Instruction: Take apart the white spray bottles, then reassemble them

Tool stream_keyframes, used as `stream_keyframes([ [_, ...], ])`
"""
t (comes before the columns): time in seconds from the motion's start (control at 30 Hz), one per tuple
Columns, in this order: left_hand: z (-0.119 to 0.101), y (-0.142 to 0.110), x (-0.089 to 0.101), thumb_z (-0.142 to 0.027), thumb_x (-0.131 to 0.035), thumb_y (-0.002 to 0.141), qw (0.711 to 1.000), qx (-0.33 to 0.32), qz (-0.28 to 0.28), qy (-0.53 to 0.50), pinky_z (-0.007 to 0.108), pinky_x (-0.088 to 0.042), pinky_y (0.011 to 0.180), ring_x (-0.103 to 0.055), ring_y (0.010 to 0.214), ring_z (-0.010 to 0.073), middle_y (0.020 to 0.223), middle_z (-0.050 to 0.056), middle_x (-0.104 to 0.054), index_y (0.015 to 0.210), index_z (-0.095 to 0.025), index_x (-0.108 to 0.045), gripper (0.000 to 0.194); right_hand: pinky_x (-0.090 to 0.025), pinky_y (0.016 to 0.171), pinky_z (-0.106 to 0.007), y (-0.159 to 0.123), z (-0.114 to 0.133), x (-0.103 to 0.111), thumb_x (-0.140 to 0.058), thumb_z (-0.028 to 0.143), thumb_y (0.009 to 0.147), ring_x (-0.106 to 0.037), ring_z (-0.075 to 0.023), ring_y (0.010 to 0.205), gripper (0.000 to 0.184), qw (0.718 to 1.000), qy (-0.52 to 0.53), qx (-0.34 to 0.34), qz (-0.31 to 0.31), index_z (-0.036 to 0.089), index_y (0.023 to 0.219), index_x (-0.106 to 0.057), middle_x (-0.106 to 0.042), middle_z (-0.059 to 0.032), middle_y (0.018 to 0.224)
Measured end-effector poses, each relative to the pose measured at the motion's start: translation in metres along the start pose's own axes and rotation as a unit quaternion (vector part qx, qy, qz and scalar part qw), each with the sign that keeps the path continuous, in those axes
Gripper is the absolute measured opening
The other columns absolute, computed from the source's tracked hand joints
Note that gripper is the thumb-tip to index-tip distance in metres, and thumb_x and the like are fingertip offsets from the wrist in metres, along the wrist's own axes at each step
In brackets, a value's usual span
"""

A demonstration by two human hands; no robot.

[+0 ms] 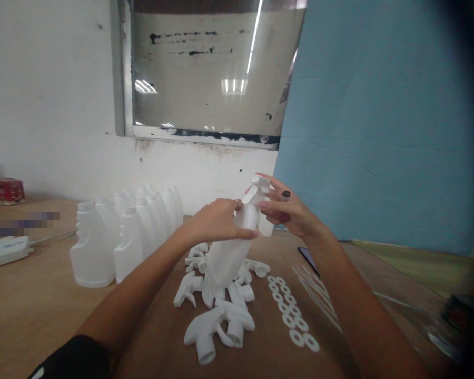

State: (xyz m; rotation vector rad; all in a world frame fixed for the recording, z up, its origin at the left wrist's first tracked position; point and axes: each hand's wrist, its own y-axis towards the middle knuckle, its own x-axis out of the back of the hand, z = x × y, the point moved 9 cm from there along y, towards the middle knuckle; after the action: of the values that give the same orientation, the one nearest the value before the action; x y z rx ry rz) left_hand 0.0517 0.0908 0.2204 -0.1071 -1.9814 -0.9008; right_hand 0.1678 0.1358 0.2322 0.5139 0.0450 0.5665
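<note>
A white spray bottle (231, 255) is held tilted above the table, its top leaning right. My left hand (217, 221) is wrapped round its upper body, thumb across the near side. At the top, my right hand (282, 208) has its fingers closed round the white trigger sprayer head (256, 189) on the bottle's neck. A ring-like dark piece shows on one right finger. Below the bottle lies a loose pile of white trigger sprayer heads (205, 331). To their right are rows of flat white rings (288, 310) and thin white tubes (316, 295).
Several white handled bottles (92, 252) without tops stand in rows at the left. Farther left are a white power strip (6, 251) and a red package (3, 190). A dark flat object (308, 259) lies beside my right forearm. A blue sheet (379, 131) hangs behind.
</note>
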Motion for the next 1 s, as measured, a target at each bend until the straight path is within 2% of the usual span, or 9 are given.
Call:
stream_keyframes([
  [0.17, 0.002, 0.001, 0.002, -0.059, -0.07, 0.073, 1.0, 0.005, -0.012, -0.02, 0.037, -0.05, 0.076, -0.067, 0.084, 0.0249, 0.095, 0.011, -0.072, 0.104, -0.014, -0.068, 0.054, -0.007, 0.037, -0.017, 0.005, -0.012, -0.002, -0.088, 0.032, 0.065, -0.017, -0.0015, 0.039, 0.043, 1.0, 0.0, -0.03, 0.008, 0.022, 0.09, -0.055, -0.035, 0.0144, 0.054],
  [0.23, 0.002, 0.001, 0.003, -0.059, -0.07, 0.074, 1.0, -0.002, -0.013, -0.023, 0.036, -0.05, 0.076, -0.066, 0.084, 0.0244, 0.094, 0.01, -0.072, 0.104, -0.014, -0.068, 0.054, -0.008, 0.037, -0.017, 0.007, -0.014, -0.005, -0.088, 0.037, 0.065, -0.017, -0.0014, 0.039, 0.041, 0.999, -0.013, -0.036, 0.019, 0.02, 0.083, -0.056, -0.033, 0.0136, 0.052],
  [0.4, 0.003, 0.001, 0.003, -0.059, -0.072, 0.072, 0.999, 0.007, -0.013, -0.032, 0.038, -0.051, 0.076, -0.066, 0.086, 0.026, 0.097, 0.011, -0.071, 0.104, -0.014, -0.066, 0.055, -0.007, 0.037, -0.017, 0.007, -0.011, -0.003, -0.088, 0.035, 0.066, -0.016, -0.0019, 0.04, 0.036, 0.999, -0.017, -0.026, 0.021, 0.018, 0.081, -0.06, -0.031, 0.013, 0.049],
  [0.53, 0.005, 0.004, -0.002, -0.046, -0.075, 0.074, 0.988, 0.007, -0.021, -0.151, 0.037, -0.052, 0.082, -0.065, 0.095, 0.0241, 0.11, 0.011, -0.068, 0.128, -0.015, -0.052, 0.066, -0.005, 0.038, -0.016, 0.006, -0.008, -0.003, -0.083, 0.037, 0.072, -0.009, -0.0026, 0.041, 0.031, 0.998, 0.023, -0.018, 0.049, 0.018, 0.08, -0.059, -0.028, 0.0135, 0.049],
  [0.63, 0.005, 0.007, -0.006, -0.038, -0.076, 0.073, 0.963, 0.007, -0.026, -0.268, 0.036, -0.052, 0.086, -0.064, 0.101, 0.0232, 0.122, 0.015, -0.063, 0.133, -0.014, -0.043, 0.074, -0.004, 0.037, -0.016, 0.005, -0.003, 0.0, -0.081, 0.035, 0.074, -0.007, -0.0024, 0.041, 0.028, 0.997, 0.059, -0.007, 0.05, 0.019, 0.084, -0.06, -0.044, 0.0099, 0.054],
  [0.73, 0.0, 0.009, -0.007, -0.032, -0.072, 0.075, 0.935, 0.01, -0.009, -0.353, 0.036, -0.051, 0.09, -0.063, 0.105, 0.0227, 0.124, 0.015, -0.063, 0.132, -0.014, -0.043, 0.067, -0.005, 0.036, -0.016, 0.003, 0.003, 0.004, -0.079, 0.035, 0.075, -0.009, -0.0019, 0.041, 0.025, 0.997, 0.068, 0.007, 0.04, 0.02, 0.084, -0.061, -0.066, 0.0018, 0.073],
  [0.83, -0.007, 0.007, -0.009, -0.032, -0.063, 0.081, 0.904, 0.031, 0.021, -0.426, 0.038, -0.05, 0.093, -0.063, 0.108, 0.024, 0.124, 0.012, -0.065, 0.131, -0.017, -0.05, 0.054, -0.005, 0.035, -0.017, 0.001, 0.009, 0.008, -0.074, 0.04, 0.074, -0.009, -0.0018, 0.04, 0.026, 0.998, 0.05, 0.016, 0.022, 0.02, 0.088, -0.065, -0.074, -0.0062, 0.093],
  [0.9, -0.016, 0.003, -0.012, -0.032, -0.056, 0.084, 0.865, 0.033, 0.053, -0.499, 0.039, -0.051, 0.091, -0.064, 0.107, 0.0261, 0.121, 0.011, -0.067, 0.128, -0.018, -0.056, 0.046, -0.005, 0.034, -0.017, -0.001, 0.014, 0.012, -0.072, 0.041, 0.075, -0.008, -0.0013, 0.04, 0.029, 0.998, 0.053, 0.023, 0.008, 0.02, 0.096, -0.068, -0.075, -0.0084, 0.102],
  [1.0, -0.035, -0.005, -0.022, -0.032, -0.051, 0.086, 0.781, 0.029, 0.118, -0.613, 0.042, -0.052, 0.088, -0.066, 0.104, 0.0289, 0.114, 0.013, -0.071, 0.125, -0.017, -0.06, 0.042, -0.005, 0.034, -0.016, -0.006, 0.026, 0.02, -0.066, 0.037, 0.083, -0.01, 0.0008, 0.039, 0.028, 0.995, 0.097, 0.034, -0.009, 0.02, 0.105, -0.07, -0.074, -0.0089, 0.108],
])
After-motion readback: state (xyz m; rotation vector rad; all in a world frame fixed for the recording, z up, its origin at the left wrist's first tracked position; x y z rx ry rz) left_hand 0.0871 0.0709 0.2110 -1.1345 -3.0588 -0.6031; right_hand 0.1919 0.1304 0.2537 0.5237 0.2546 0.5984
